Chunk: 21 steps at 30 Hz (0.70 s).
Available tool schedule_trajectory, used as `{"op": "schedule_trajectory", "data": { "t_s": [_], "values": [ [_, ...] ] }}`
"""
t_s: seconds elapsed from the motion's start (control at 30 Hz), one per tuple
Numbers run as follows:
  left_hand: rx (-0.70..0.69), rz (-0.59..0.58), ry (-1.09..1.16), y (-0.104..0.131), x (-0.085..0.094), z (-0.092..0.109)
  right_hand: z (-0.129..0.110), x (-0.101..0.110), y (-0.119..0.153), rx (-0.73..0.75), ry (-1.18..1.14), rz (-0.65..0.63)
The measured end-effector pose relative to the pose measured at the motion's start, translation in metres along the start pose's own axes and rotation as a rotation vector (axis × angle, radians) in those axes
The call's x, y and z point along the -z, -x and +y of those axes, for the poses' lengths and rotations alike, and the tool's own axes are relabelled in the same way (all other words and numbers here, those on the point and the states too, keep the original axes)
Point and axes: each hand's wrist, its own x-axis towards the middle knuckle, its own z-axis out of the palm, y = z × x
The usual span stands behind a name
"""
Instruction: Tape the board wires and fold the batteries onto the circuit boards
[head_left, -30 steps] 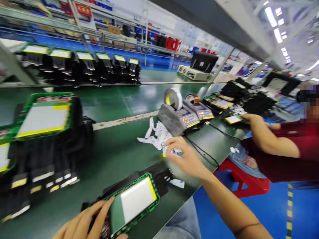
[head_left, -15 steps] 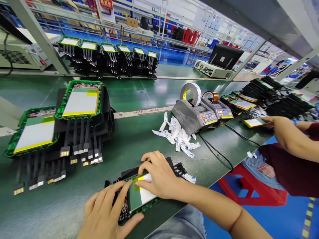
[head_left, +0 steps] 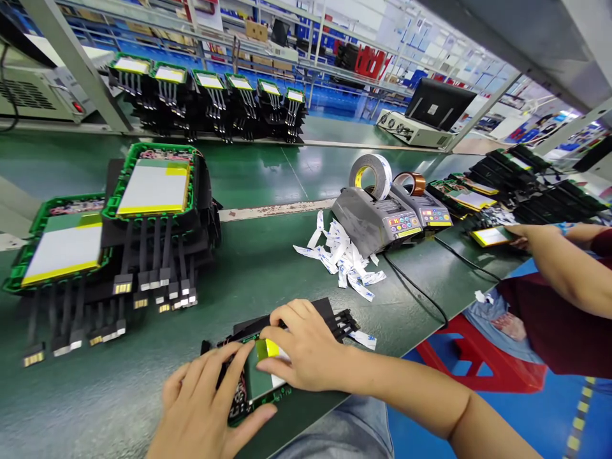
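An open power bank [head_left: 261, 380] lies near the bench's front edge, with a green-rimmed case, a circuit board at its left end and a flat pouch battery inside. My left hand [head_left: 205, 395] spans its left end, fingers across the board side and thumb at the near edge. My right hand [head_left: 306, 350] bends over the battery, its thumb pressing beside a strip of yellow tape [head_left: 266, 348] and its other fingers curled at the far side. That hand covers much of the battery. Black cables [head_left: 345, 324] stick out at the right end.
Stacked open power banks [head_left: 153, 185] with dangling cables stand at left. Peeled white backing strips [head_left: 342, 252] lie before two tape dispensers [head_left: 377, 220]. A cord [head_left: 415, 290] crosses the bench. At right, a co-worker's hand [head_left: 519, 234] holds another unit above a red stool [head_left: 478, 360].
My right hand has shifted slightly left over the battery, its fingers more curled around the yellow tape. My left hand keeps its place. The view has tilted a little.
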Motion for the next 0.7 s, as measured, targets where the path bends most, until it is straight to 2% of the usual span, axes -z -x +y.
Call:
{"op": "schedule_trajectory", "data": {
  "t_s": [0.3,0.47,0.53,0.63,0.7],
  "values": [
    [-0.011,0.006,-0.025,-0.004,0.003,0.001,0.003,0.006,0.006,0.037,0.035,0.042],
    [0.022,-0.022,-0.024,-0.003,0.001,0.002,0.006,0.006,0.014,0.128,0.114,0.087],
    [0.026,-0.021,-0.019,-0.002,0.001,0.002,0.01,0.006,0.012,0.099,0.058,0.074],
    [0.056,-0.019,0.015,0.003,0.003,0.002,0.02,0.018,0.002,-0.077,-0.154,-0.069],
    [0.099,-0.025,0.038,0.009,0.003,0.003,0.027,0.031,-0.01,-0.194,-0.254,-0.283]
  ]
}}
